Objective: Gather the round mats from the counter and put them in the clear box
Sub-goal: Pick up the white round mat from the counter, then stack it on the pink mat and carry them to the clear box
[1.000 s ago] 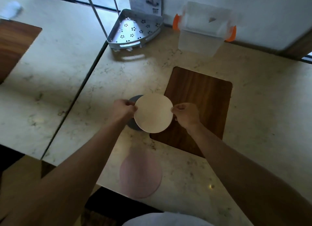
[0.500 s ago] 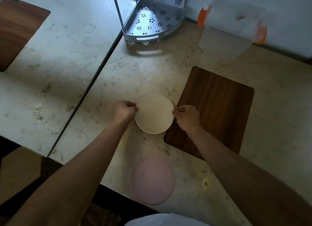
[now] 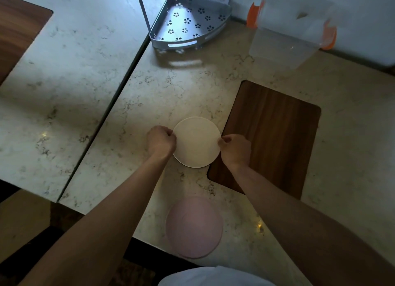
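Head cam: grey mat visible under the cream mat (image 3: 196, 142) a second ago is now hidden. Left hand (image 3: 160, 142) and right hand (image 3: 235, 149) pinch its opposite edges. Pink mat (image 3: 194, 226) lies nearer on the counter (image 3: 162, 89); clear box (image 3: 288, 29) at back right.

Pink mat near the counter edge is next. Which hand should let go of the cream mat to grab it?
Probably either: the pink mat lies between both forearms. Left hand and right hand each pinch the cream mat.
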A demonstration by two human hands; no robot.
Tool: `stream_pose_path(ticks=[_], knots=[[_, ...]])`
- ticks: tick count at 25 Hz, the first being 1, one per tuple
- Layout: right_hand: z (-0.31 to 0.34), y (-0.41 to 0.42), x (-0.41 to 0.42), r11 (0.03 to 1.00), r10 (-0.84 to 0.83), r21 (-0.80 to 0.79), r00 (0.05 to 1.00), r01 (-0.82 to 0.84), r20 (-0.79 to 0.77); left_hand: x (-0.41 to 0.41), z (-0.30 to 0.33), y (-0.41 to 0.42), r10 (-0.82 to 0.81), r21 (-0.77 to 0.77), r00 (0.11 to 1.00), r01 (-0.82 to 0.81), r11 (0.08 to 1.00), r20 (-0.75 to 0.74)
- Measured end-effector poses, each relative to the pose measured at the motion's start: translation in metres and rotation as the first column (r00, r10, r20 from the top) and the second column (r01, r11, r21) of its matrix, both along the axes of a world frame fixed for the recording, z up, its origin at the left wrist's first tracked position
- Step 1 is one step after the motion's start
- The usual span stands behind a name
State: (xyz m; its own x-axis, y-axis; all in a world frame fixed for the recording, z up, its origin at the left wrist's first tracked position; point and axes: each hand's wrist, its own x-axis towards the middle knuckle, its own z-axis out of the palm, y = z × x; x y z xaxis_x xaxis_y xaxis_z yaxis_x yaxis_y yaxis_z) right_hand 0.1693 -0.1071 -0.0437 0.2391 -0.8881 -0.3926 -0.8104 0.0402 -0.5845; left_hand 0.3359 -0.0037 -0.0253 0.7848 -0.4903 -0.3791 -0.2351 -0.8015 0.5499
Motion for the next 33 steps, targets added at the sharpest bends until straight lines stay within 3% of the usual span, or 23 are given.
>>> stream_pose_path(ticks=[6,11,23,33], knots=[[0.003,-0.004,0.01,0.985,-0.098,0.143,0.995,0.097,-0.002,0.004,0.001,-0.007,0.059,0.039,0.997,-0.057,0.998,-0.052],[0.006,-0.013,0.011,0.969,-0.05,0.24,0.998,0.054,-0.022,0.006,0.002,-0.008,0.171,0.019,0.976,-0.17,0.985,-0.133],[0.027,0.009,-0.023,0.935,-0.077,0.353,0.953,-0.033,0.293,-0.012,0.025,0.033,0.287,-0.084,0.904,-0.328,0.941,-0.317],[0.026,0.087,-0.1,0.915,0.04,0.383,0.973,-0.126,0.226,-0.084,0.036,0.136,0.343,-0.037,0.834,-0.396,0.917,-0.431]])
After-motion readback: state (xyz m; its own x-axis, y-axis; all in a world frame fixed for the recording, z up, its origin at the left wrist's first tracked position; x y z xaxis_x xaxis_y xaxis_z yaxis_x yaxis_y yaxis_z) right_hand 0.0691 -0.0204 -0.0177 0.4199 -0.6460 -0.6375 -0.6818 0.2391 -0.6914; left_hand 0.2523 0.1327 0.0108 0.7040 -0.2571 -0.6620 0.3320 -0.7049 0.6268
